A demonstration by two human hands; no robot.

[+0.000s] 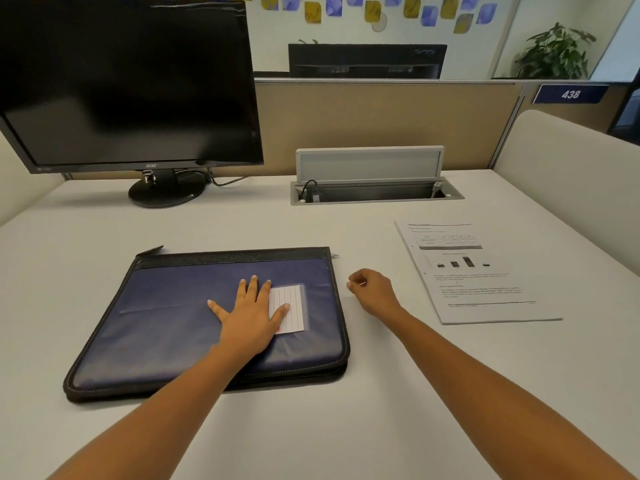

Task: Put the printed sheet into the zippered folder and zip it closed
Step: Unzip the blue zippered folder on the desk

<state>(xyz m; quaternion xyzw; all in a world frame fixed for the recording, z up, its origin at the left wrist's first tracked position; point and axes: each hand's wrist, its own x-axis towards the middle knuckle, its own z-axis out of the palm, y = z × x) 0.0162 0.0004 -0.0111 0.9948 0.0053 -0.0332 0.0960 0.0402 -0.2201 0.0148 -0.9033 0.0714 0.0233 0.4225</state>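
On a pale grey desk (311, 427), walled behind by a tan partition (381, 116) and flanked by cream side panels. Beyond the partition, a white wall dotted with blue and yellow patches, a second screen's back, a potted plant (554, 53) at far right, a blue plate reading 438 (570, 94).

Behind and left of the folder, a dark monitor (128, 81) on a round black foot, switched off, cable trailing from its base. Straight behind the folder, a cable hatch (375, 192) sunk in the desk, lid propped up, plugs visible inside.

At desk centre, lying flat and closed, the folder (173, 323): navy cover, black stitched edging, black band along its far edge, a lined label card (294, 306) in a clear pocket on top. Zip pull just visible at the far right corner; run of the zip not readable from here.

Right of the folder and well apart from it, the sheet (478, 271), flat on the desk, printed with a table, a bar chart and text.

Pressed flat on the folder, fingers spread, the left hand (249, 313), thumb tip on the card, gripping nothing. Just beside the folder's right edge, the right hand (374, 289), fingers loosely curled together, holding nothing, between folder and sheet.
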